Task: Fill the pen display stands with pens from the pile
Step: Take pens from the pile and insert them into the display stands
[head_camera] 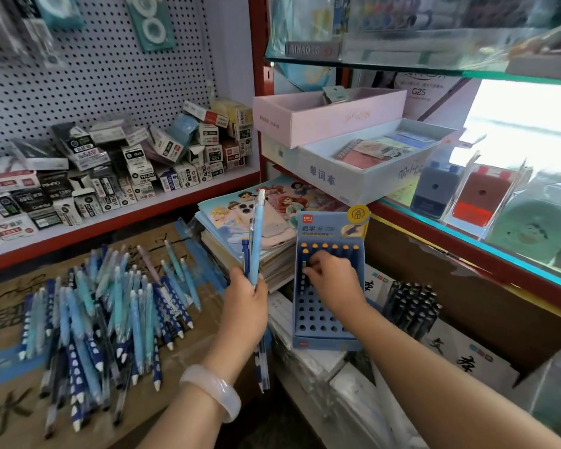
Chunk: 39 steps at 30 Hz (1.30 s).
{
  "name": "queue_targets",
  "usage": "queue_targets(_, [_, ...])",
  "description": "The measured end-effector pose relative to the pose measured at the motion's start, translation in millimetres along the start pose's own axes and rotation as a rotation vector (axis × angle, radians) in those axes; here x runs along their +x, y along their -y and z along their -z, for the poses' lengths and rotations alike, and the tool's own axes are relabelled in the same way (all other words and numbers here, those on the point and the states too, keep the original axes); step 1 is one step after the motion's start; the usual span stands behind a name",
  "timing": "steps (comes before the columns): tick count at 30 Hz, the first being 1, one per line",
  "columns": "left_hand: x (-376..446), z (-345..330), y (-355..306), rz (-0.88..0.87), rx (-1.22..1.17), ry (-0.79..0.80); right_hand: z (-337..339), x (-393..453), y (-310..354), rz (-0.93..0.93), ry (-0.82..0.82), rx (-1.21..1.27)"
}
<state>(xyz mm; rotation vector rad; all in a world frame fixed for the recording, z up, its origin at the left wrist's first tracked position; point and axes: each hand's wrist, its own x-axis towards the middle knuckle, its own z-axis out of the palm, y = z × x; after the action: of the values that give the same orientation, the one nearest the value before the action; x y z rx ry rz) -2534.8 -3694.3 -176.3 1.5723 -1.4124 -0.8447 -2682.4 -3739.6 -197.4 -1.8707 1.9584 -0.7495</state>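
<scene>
Cardboard box (13, 306), printed with large characters and taped in blue, fills the lower left and bears the pile of pens (110, 319), blue and pale-blue barrels lying loosely crossed; above it a red-edged shelf (120, 218) carries stacked small cartons before a pegboard; right of the pile, the blue pen display stand (324, 303) rests on white boxes, its back row filled with orange-capped pens, the rows of holes nearer the viewer open; just behind it lies a stack of cartoon-cover notebooks (227, 215); left hand (245, 299), bangle at the wrist, grips a small upright bundle of pens (256, 241); right hand (331, 277), fingers curled, pinches one pen (304, 270) at the stand's second row, left end.
</scene>
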Motion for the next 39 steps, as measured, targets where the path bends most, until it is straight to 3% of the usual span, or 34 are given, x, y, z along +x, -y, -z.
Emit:
queue_targets(3, [-7,-2,-8,-0.029,0.03,0.009,24,-10,28,0.033,-0.144,0.309])
queue_targets(6, [-19,-7,-17,-0.066,0.053,0.043,45,-24,57,0.044,-0.039,0.607])
queue_targets(11, [-47,-18,-40,-0.163,0.055,0.068,84,-51,60,0.028,-0.004,0.618])
queue_targets(16, [-71,-30,-61,-0.112,0.107,0.076,145,-77,38,-0.036,-0.197,0.715])
queue_targets(19, [-90,-41,-72,-0.118,0.154,0.104,186,-97,15,-0.022,-0.315,0.64])
queue_targets(23, [-118,-64,-91,-0.2,0.152,0.175,224,-148,-31,-0.004,-0.362,0.255])
queue_targets(26, [-142,-89,-105,-0.246,0.15,0.257,233,-185,-73,-0.067,-0.405,0.122])
queue_targets(31, [-168,-118,-111,-0.292,0.136,0.341,225,-228,-124,-0.181,-0.402,0.012])
queue_targets(39, [-182,-125,-112,-0.303,0.132,0.368,209,-250,-151,-0.25,-0.359,0.107])
